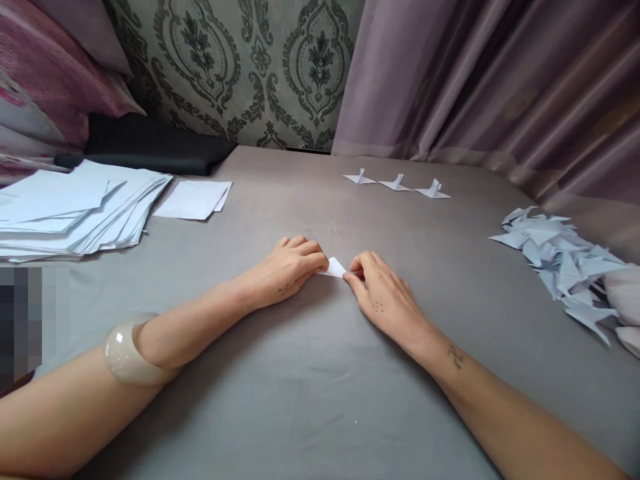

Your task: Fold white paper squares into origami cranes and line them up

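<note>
A small folded piece of white paper (334, 268) lies between my two hands, low over the grey cloth in the middle of the view. My left hand (299, 263) is closed on its left part, with the fingers bent over it and hiding that side. At the paper's right corner, my right hand (376, 287) pinches with thumb and index finger. Only the middle of the paper shows, a pale peak with a straight lower edge.
Three folded paper figures (395, 183) stand in a row at the back. A heap of folded white paper pieces (560, 253) lies on the right. Stacked white sheets (75, 207) are at left, beside smaller paper squares (190, 200). Behind them rests a black folded item (155, 143).
</note>
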The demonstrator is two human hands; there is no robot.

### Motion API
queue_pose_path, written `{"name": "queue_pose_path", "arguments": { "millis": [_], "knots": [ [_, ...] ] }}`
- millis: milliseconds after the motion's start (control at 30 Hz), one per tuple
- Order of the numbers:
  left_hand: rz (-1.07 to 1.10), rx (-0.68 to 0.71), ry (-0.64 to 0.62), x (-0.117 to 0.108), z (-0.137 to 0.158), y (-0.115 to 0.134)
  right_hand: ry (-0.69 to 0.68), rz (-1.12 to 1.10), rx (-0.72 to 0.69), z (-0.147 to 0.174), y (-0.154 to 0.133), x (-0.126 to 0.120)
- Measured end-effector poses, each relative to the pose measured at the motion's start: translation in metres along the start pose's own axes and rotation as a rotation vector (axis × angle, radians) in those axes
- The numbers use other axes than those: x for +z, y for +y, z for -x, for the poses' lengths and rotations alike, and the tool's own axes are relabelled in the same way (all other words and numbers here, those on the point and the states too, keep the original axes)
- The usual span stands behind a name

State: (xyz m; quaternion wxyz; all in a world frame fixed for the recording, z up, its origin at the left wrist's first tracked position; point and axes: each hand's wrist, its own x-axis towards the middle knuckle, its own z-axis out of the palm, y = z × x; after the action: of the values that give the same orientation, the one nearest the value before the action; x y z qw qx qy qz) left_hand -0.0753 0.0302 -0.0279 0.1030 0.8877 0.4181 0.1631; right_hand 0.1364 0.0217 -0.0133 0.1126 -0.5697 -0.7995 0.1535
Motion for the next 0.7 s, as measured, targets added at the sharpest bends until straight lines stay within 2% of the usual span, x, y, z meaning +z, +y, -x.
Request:
{"name": "queue_pose_path", "arguments": {
  "millis": [133,200,333,467,600,700],
  "knots": [
    [-0.076,0.123,-0.031,-0.004,0.002,0.000,0.029,0.084,-0.263,0.006,-0.001,0.005],
    [-0.072,0.142,-0.052,-0.007,0.005,0.000,0.022,0.171,-0.325,0.009,0.000,0.005],
    [-0.024,0.114,-0.039,-0.011,0.011,0.002,0.012,0.290,-0.324,0.013,0.000,-0.001],
    [-0.004,0.052,-0.004,-0.010,0.015,0.003,-0.020,0.300,-0.307,0.018,-0.002,-0.010],
    [0.006,0.001,0.032,-0.009,0.013,0.009,-0.034,0.215,-0.249,0.017,0.000,-0.016],
    [0.022,-0.063,0.080,-0.008,0.011,0.012,0.020,0.047,-0.192,0.009,0.009,-0.014]
  ]
}}
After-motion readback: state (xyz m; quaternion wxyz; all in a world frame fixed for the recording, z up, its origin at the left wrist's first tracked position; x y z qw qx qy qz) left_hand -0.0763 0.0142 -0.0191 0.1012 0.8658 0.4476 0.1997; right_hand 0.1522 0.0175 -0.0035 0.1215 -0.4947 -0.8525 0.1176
